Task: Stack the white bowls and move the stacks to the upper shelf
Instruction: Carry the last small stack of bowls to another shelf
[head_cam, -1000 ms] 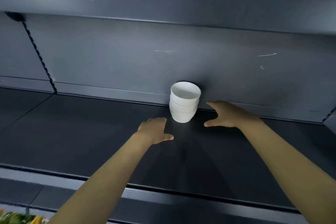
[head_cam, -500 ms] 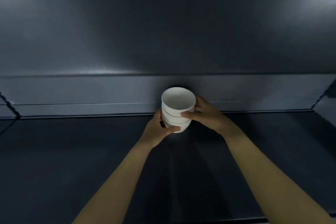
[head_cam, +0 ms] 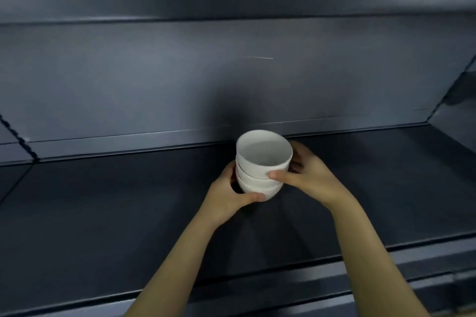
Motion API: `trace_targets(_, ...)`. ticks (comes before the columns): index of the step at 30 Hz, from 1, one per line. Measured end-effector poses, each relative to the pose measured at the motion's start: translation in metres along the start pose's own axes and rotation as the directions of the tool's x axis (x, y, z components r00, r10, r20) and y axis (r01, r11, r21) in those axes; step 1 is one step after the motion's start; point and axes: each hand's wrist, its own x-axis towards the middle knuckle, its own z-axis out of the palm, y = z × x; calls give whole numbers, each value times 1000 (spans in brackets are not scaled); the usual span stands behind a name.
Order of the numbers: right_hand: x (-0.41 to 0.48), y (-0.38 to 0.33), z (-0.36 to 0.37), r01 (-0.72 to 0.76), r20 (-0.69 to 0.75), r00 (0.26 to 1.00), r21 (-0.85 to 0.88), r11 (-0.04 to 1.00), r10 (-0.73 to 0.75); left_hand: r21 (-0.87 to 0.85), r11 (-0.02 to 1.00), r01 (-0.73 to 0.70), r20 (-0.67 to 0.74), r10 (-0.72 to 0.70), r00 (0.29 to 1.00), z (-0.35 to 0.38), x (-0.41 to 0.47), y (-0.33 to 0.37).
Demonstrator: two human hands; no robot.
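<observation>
Stack of three white bowls (head_cam: 261,167) on the dark lower shelf (head_cam: 103,213), near the back panel (head_cam: 154,80). Left hand (head_cam: 229,197) cups the base; right hand (head_cam: 306,175) grips the upper side. Step, likely: pick-up. Next: lift level, bowls kept nested, raise to upper shelf, out of frame.

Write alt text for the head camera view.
A left hand and a right hand grip a stack of three white bowls from either side, on or just above a dark shelf. A dark back panel stands behind.
</observation>
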Motion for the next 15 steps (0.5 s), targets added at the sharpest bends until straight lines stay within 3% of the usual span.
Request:
trace_targets(7, -35, 2, 25, 44, 38, 998, 100, 994, -49, 15, 999, -48, 62, 47, 997, -11, -36, -11)
trace_targets(15, -45, -8, 35, 46, 13, 999, 88, 995, -48, 72, 994, -86, 147, 74, 986, -12, -37, -16)
